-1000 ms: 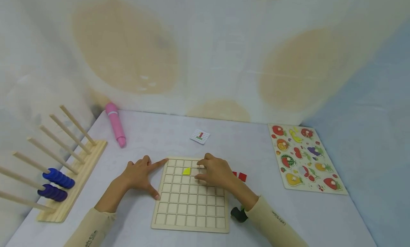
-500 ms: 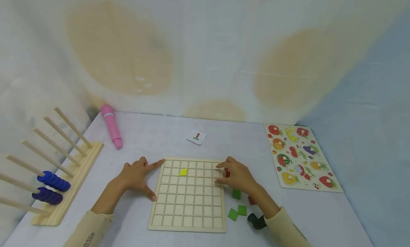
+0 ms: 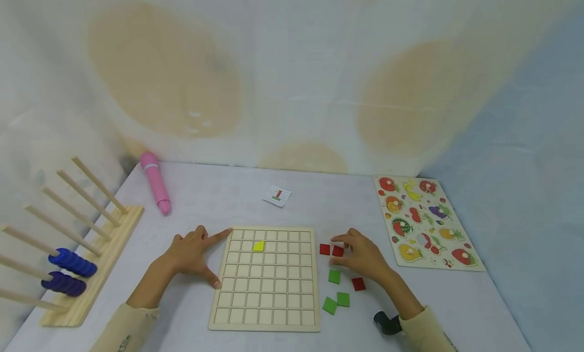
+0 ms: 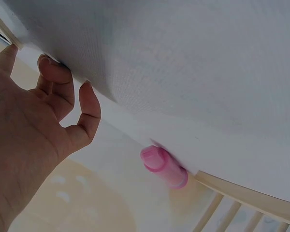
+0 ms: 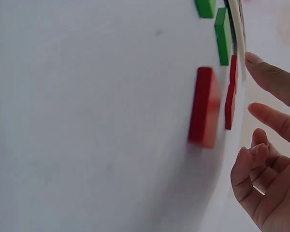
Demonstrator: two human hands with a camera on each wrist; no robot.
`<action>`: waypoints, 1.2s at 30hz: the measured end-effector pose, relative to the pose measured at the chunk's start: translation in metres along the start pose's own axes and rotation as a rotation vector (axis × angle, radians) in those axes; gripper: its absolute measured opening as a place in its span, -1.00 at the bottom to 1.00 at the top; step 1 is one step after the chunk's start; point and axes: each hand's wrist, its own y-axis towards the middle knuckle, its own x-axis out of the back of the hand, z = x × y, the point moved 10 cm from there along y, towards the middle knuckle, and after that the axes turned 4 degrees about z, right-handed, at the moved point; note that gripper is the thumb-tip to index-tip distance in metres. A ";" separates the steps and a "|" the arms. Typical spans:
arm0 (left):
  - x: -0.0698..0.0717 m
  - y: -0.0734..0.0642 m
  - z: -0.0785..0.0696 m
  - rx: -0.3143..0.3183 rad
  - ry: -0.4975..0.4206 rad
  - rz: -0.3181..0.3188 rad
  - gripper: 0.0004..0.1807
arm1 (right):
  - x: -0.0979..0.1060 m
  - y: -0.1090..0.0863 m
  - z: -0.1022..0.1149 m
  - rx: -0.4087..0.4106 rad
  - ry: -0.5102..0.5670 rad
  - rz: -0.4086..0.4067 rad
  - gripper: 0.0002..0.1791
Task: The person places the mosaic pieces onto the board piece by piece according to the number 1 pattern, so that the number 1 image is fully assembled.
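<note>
Board [image 3: 262, 286] bearing a yellow tile [image 3: 258, 246] lies on the table [image 3: 223, 189], the widely spread left hand [image 3: 190, 254] touching its left edge, the right hand [image 3: 362, 255], loosely spread, at red tiles [image 3: 324, 249] near its right edge

Gridded board [image 3: 266, 285] between hands [image 3: 189, 253], loose red tiles [image 3: 325, 249]

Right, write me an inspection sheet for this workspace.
Surface: white tabletop, no spills seen.
Job's things: wooden grid board; yellow tile in its second row; three red tiles and three green tiles to its right; pattern card beyond.
Clutter: pink microphone-like toy, wooden ring stacker, fruit puzzle board; unidentified black item by the right sleeve.
Grips: left hand touches the board's left edge; right hand brackets one red tile, contact unclear.
Cables: nothing seen.
Surroundings: tan-spotted white backdrop.
</note>
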 end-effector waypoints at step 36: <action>-0.001 0.001 0.003 0.011 -0.014 0.003 0.43 | 0.001 -0.001 -0.010 0.011 0.008 -0.089 -0.75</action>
